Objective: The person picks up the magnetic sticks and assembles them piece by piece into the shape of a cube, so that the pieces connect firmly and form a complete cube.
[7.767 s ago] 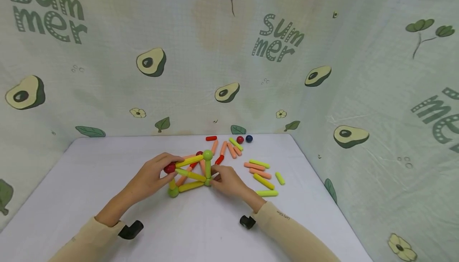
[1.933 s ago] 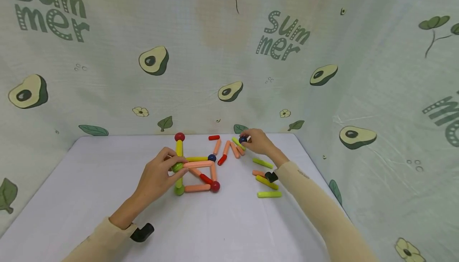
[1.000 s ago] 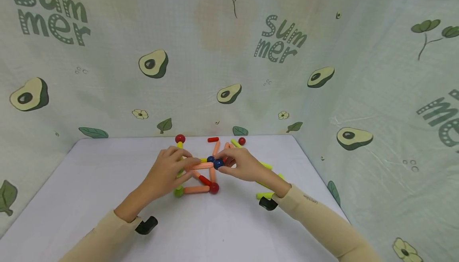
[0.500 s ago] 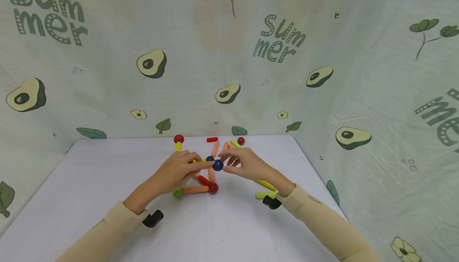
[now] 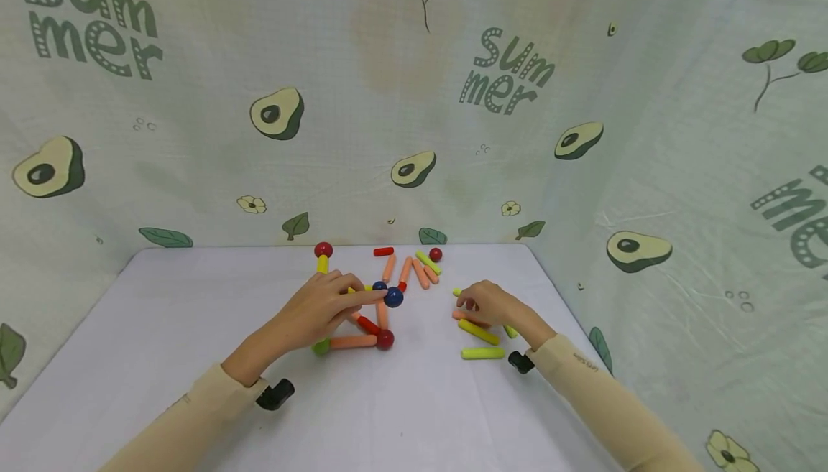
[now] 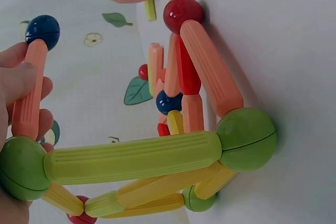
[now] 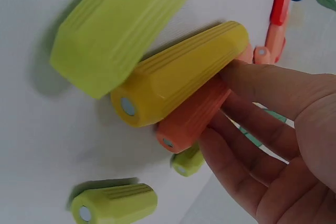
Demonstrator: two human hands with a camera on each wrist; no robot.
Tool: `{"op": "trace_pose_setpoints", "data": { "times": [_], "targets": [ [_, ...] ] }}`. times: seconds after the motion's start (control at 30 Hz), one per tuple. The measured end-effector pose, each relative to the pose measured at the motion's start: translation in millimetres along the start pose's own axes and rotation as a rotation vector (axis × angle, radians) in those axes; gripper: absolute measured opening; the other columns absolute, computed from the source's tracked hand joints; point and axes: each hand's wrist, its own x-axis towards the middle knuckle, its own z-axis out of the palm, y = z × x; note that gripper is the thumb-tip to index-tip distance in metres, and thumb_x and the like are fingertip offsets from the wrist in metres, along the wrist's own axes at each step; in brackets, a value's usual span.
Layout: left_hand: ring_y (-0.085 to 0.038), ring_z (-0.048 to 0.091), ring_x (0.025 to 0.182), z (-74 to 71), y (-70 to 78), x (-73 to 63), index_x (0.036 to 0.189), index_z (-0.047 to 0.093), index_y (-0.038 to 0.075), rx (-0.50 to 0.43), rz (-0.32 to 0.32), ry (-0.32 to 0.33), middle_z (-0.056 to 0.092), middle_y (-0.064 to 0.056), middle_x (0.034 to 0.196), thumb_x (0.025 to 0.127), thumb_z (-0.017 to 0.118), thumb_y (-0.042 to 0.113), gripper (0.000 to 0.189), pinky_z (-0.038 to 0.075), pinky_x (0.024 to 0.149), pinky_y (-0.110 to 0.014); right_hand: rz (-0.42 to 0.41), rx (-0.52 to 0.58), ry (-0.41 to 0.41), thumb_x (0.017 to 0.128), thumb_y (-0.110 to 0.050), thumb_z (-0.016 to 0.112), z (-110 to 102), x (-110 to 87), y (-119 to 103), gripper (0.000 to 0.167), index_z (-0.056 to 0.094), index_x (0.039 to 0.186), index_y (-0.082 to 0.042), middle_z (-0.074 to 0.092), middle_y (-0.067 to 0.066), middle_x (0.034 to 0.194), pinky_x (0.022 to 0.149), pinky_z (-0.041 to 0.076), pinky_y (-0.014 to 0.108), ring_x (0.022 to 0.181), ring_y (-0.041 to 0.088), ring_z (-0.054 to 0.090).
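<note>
My left hand [image 5: 304, 314] holds a salmon magnetic rod [image 6: 29, 108] at the top of a frame built from rods and balls. A dark blue ball [image 6: 43, 32] sits on that rod's far end, and a green ball [image 6: 23, 169] joins its near end. Below are a lime rod [image 6: 134, 158], another green ball [image 6: 247, 140] and a red ball [image 6: 183, 15]. On the right of the table, my right hand [image 5: 494, 307] pinches a salmon magnetic rod [image 7: 189, 121] between thumb and fingers. It lies alongside a yellow rod [image 7: 178, 72].
Near the right hand lie lime rods [image 5: 482, 353]. Several salmon rods [image 5: 420, 274], a red rod [image 5: 384, 251] and a red ball [image 5: 435, 255] are spread toward the back edge. A printed cloth [image 5: 349, 98] hangs behind the table.
The right hand earlier brought a blue ball from the back to the frame's salmon rod. Since then it has let go and moved right to the loose rods. The left hand stays at the frame.
</note>
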Motion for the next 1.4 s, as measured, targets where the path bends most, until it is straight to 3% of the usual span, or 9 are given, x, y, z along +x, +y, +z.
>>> {"op": "trace_pose_setpoints", "data": {
  "times": [0.1,0.3,0.57,0.7,1.03,1.4],
  "targets": [
    [-0.017,0.060,0.097,0.6,-0.2,-0.6,0.148,0.063,0.037,-0.006,-0.002,0.006,0.069,0.003,0.109,0.091,0.085,0.014,0.066,0.051,0.083,-0.035,0.011,0.009,-0.021,0.100,-0.012,0.076,3.7,1.0,6.7,0.016,0.077,0.116,-0.009,0.067,0.000,0.088,0.060,0.056,0.025,0.064,0.013,0.060],
    [-0.016,0.059,0.096,1.0,-0.4,-1.4,0.148,0.064,0.037,-0.005,0.000,0.012,0.069,0.003,0.109,0.090,0.086,0.012,0.067,0.051,0.082,-0.035,-0.119,-0.028,0.094,0.100,-0.014,0.075,0.6,3.7,-7.6,0.019,0.077,0.119,-0.009,0.070,-0.002,0.094,0.075,0.056,0.026,0.079,0.011,0.060],
    [-0.016,0.059,0.096,-0.4,0.3,-1.0,0.148,0.063,0.037,-0.004,-0.009,0.005,0.068,0.003,0.109,0.090,0.086,0.011,0.068,0.051,0.083,-0.035,-0.269,0.227,0.174,0.099,-0.009,0.076,3.8,1.3,-68.5,0.027,0.072,0.126,-0.011,0.072,-0.003,0.102,0.081,0.061,0.026,0.092,0.014,0.068],
    [-0.015,0.058,0.094,0.1,0.2,-1.0,0.149,0.063,0.037,-0.001,0.000,0.018,0.068,0.004,0.108,0.089,0.086,0.012,0.069,0.051,0.082,-0.035,-0.328,0.306,0.177,0.099,-0.008,0.076,11.3,-0.5,-86.3,0.029,0.069,0.127,-0.010,0.073,-0.002,0.109,0.088,0.061,0.029,0.099,0.013,0.069],
    [-0.014,0.058,0.090,0.3,-0.2,-1.1,0.149,0.062,0.036,0.009,0.028,0.037,0.067,0.004,0.107,0.092,0.084,0.013,0.065,0.048,0.078,-0.031,-0.367,0.449,0.210,0.097,-0.007,0.079,23.9,1.3,-101.2,0.029,0.066,0.122,-0.010,0.073,0.001,0.109,0.089,0.062,0.037,0.101,0.015,0.071],
    [-0.014,0.057,0.090,0.7,-0.4,-1.9,0.147,0.065,0.036,0.006,0.035,0.047,0.067,0.004,0.106,0.092,0.084,0.013,0.063,0.048,0.077,-0.031,-0.363,0.531,0.255,0.096,-0.002,0.077,42.1,12.0,-107.8,0.035,0.060,0.126,-0.008,0.073,0.007,0.113,0.088,0.061,0.029,0.103,0.021,0.073]
  ]
}}
